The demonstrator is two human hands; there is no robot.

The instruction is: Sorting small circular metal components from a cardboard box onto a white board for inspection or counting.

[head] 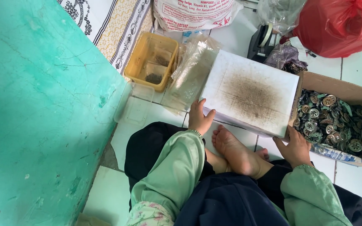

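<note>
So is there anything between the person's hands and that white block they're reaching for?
Nothing visible. The left hand already rests on the near left corner of the white block, and the right hand touches its near right corner, beside the cardboard box of round metal parts. A bare foot lies just below the block, between the hands.

Beside you rises a green wall (pixel 42 104), and on the tiled floor (pixel 357 184) you see a yellow tray (pixel 141 58), clear plastic bags (pixel 191 71), a red bag (pixel 336 27), a tape dispenser (pixel 259 42) and a cardboard box (pixel 348 93) filled with round metal buttons (pixel 332 121).
</note>
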